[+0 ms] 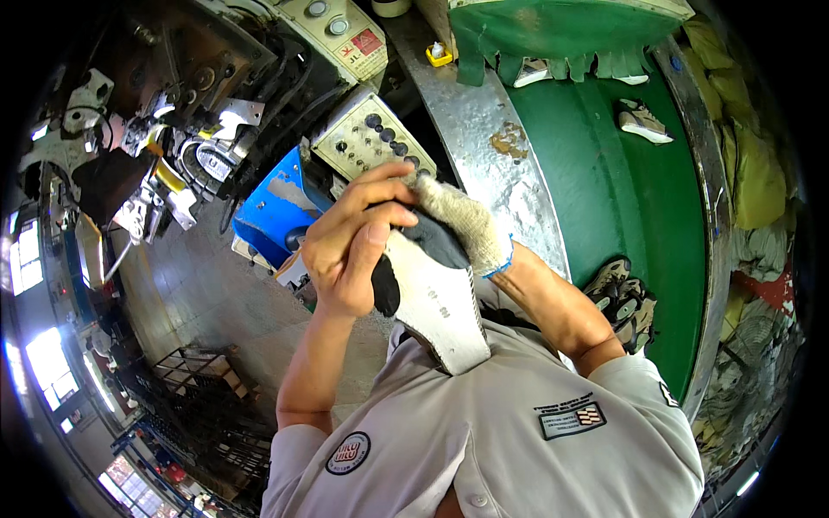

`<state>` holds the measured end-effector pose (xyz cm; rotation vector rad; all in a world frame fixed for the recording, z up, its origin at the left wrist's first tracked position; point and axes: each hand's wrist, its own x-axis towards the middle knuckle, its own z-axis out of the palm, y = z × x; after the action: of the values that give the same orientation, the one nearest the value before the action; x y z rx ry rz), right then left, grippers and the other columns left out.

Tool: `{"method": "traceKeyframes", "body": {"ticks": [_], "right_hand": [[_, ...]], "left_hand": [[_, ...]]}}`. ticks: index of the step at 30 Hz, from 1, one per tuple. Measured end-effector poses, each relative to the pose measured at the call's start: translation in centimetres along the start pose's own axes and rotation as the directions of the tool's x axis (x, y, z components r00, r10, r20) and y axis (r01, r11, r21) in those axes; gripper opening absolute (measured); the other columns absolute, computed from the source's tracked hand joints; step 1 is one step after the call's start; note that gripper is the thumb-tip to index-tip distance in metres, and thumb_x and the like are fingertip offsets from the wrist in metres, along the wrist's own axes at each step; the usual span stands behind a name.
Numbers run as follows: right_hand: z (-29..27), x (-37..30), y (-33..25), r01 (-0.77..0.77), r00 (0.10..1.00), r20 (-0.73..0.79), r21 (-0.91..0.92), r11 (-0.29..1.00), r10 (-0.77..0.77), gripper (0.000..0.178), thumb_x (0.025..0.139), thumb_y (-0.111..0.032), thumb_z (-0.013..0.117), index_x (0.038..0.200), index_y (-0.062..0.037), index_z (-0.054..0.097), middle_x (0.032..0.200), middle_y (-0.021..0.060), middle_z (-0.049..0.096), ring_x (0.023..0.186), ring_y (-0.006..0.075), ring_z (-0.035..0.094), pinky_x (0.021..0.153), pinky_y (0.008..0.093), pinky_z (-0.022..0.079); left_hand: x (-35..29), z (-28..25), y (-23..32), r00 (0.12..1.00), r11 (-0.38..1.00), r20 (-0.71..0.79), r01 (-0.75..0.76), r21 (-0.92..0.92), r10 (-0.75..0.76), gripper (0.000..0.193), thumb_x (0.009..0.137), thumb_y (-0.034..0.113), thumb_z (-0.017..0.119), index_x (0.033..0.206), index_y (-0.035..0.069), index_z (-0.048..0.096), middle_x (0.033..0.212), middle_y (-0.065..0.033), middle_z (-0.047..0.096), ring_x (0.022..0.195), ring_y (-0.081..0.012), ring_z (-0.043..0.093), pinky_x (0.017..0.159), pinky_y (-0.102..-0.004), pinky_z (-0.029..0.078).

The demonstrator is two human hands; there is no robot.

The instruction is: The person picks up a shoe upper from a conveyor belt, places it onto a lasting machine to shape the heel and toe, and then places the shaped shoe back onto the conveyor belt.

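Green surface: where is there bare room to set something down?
Bare green surface lies between the single shoe and the patterned shoes, bordered on the left by the metal ledge beside the right hand. Crowded: beneath the green flap, where more shoes show.

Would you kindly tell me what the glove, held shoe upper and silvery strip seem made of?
Glove: matte textile yarn, perhaps cotton, judging by its fuzzy surface.
Held shoe upper: leather or synthetic, unclear which; pale and matte, with a stitched edge.
Silvery strip: probably metal, given its glossy, uneven reflections.
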<state>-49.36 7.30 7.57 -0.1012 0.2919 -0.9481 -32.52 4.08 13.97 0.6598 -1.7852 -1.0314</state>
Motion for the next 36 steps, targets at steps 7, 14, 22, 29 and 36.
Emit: {"method": "traceKeyframes", "body": {"ticks": [7,14,22,29,36], "right_hand": [[0.8,0.5,-0.1,0.049,0.999,0.030,-0.202,0.978,-0.044,0.026,0.101,-0.020,0.058,0.123,-0.0057,0.064,0.118,0.0095,0.068,0.106,0.0176,0.067,0.094,0.0337,0.055],[2.7,0.3,-2.3,0.125,0.988,0.149,-0.627,0.769,-0.039,0.036,0.095,-0.022,0.070,0.123,-0.0001,0.065,0.113,0.0084,0.068,0.105,0.0134,0.061,0.091,0.0306,0.050],[6.4,-0.2,-3.8,-0.089,0.995,-0.094,-0.857,0.507,0.016,0.036,0.094,-0.029,0.070,0.113,0.0010,0.070,0.094,0.0090,0.072,0.087,0.0137,0.065,0.080,0.0319,0.053],[6.9,-0.5,-3.1,-0.085,0.986,-0.129,-0.938,0.336,-0.110,0.041,0.087,-0.034,0.073,0.107,0.0025,0.069,0.078,0.0162,0.067,0.070,0.0165,0.062,0.068,0.0352,0.052],[5.3,-1.8,-2.8,0.011,0.994,-0.015,-0.971,0.238,-0.108,0.042,0.076,-0.031,0.084,0.101,0.0001,0.071,0.077,0.0110,0.068,0.068,0.0158,0.062,0.066,0.0334,0.052]], "left_hand": [[0.3,-0.3,0.5,0.997,0.997,-0.043,-0.062,0.054,0.065,0.040,0.100,0.025,0.052,0.082,-0.007,0.069,0.111,-0.0284,0.068,0.123,-0.0468,0.058,0.101,-0.0524,0.047],[0.7,-0.9,1.4,0.998,0.998,-0.002,-0.055,-0.002,0.055,0.048,0.103,0.034,0.050,0.080,-0.004,0.068,0.119,-0.0302,0.066,0.128,-0.0497,0.053,0.105,-0.0587,0.042],[0.4,-0.8,1.4,0.824,0.613,-0.021,0.405,-0.678,-0.567,0.062,0.103,0.041,0.044,0.136,-0.011,0.053,0.137,-0.0300,0.057,0.127,-0.0350,0.058,0.109,-0.0395,0.042],[2.2,-2.9,2.4,0.461,0.205,0.429,0.829,-0.521,-0.776,0.047,0.097,0.021,0.062,0.133,-0.010,0.057,0.118,-0.0127,0.067,0.109,-0.0174,0.064,0.094,-0.0287,0.050],[1.9,-3.4,0.4,0.578,0.515,0.469,0.814,-0.269,-0.668,0.049,0.093,0.024,0.068,0.132,-0.006,0.061,0.120,-0.0090,0.067,0.106,-0.0124,0.062,0.094,-0.0264,0.048]]}}
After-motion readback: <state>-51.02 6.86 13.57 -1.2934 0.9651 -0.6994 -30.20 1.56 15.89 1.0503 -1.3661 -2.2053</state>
